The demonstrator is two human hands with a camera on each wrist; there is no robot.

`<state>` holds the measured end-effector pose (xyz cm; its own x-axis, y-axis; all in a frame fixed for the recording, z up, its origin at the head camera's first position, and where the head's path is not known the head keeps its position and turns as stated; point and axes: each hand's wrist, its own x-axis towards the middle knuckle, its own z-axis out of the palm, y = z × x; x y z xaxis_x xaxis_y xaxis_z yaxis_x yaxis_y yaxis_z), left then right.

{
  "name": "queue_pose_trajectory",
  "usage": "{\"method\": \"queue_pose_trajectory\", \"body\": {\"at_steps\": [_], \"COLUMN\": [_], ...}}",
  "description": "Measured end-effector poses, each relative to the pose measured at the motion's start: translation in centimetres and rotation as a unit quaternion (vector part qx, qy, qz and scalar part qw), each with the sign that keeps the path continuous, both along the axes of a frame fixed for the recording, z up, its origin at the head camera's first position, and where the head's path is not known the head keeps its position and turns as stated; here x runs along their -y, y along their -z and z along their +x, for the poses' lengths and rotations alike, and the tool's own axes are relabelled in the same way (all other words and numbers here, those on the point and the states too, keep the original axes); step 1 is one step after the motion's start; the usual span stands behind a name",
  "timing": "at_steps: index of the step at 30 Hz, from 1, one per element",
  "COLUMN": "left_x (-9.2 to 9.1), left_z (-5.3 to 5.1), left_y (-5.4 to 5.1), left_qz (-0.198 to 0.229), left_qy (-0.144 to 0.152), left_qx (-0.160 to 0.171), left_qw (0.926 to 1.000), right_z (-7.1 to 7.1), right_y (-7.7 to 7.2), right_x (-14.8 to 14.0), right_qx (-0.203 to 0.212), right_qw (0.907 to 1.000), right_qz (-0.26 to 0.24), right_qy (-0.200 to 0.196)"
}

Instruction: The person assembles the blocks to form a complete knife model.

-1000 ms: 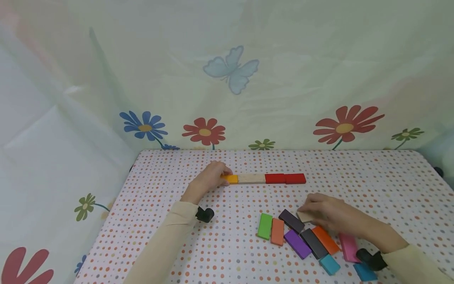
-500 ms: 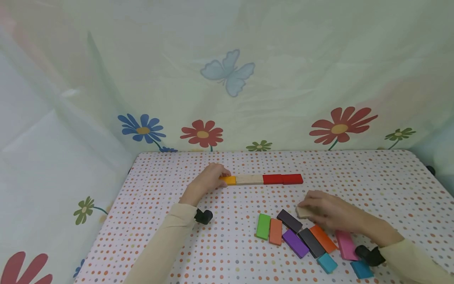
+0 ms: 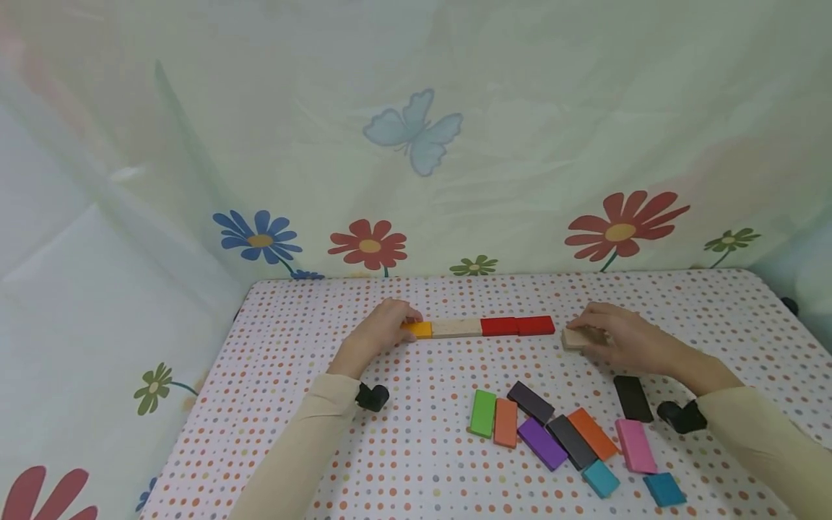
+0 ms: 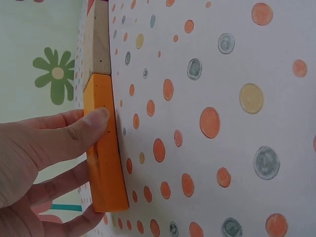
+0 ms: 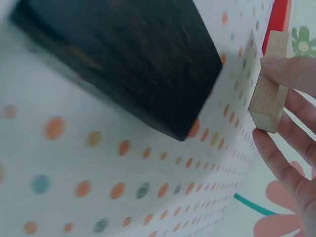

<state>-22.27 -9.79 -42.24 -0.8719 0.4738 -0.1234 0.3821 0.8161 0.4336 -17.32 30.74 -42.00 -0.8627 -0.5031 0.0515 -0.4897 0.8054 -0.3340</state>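
Partway, I'd judge: four lined up, one held, ten loose

Head view: row [image 3: 474, 328] on the surface [image 3: 390, 448] runs yellow-orange block [image 3: 421, 330], plain wood block [image 3: 448, 329], two red blocks [image 3: 499, 326], end to end. Second wood block [image 3: 573, 339] is near the row's right end with a gap, so I'd count it as not placed. Off the row, toward the person: green block [image 3: 483, 414], salmon block [image 3: 505, 423], purple block [image 3: 542, 444], orange block [image 3: 593, 434], pink block [image 3: 635, 446], three dark blocks [image 3: 633, 399], two blue blocks [image 3: 664, 490].

Left wrist view: left hand [image 4: 54, 153] pinches the yellow-orange block, thumb on its face, fingers along the far side. Its end meets the plain wood block.

Right wrist view: right hand [image 5: 296, 118] pinches the second wood block, thumb opposing fingers. Can't tell whether it's resting or lifted.
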Motion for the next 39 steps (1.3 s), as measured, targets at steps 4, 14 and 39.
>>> {"method": "queue_pose_trajectory", "body": {"at_steps": [4, 14, 39], "left_x": [-0.1, -0.4, 0.2], "left_z": [0.1, 0.2, 0.2], "left_y": [0.0, -0.1, 0.1], "left_qz": [0.006, 0.012, 0.018], "left_qy": [-0.002, 0.002, -0.003], "left_qx": [0.002, 0.003, 0.004], "left_qw": [1.0, 0.9999, 0.9998], "right_z": [-1.2, -2.6, -3.9], "right_y": [0.0, 0.5, 0.0], "right_x": [0.1, 0.1, 1.9], "right_qx": [0.001, -0.016, 0.031], "right_qw": [0.9999, 0.9998, 0.9991], "right_qz": [-0.001, 0.008, 0.025], "right_qy": [0.013, 0.0, 0.01]}}
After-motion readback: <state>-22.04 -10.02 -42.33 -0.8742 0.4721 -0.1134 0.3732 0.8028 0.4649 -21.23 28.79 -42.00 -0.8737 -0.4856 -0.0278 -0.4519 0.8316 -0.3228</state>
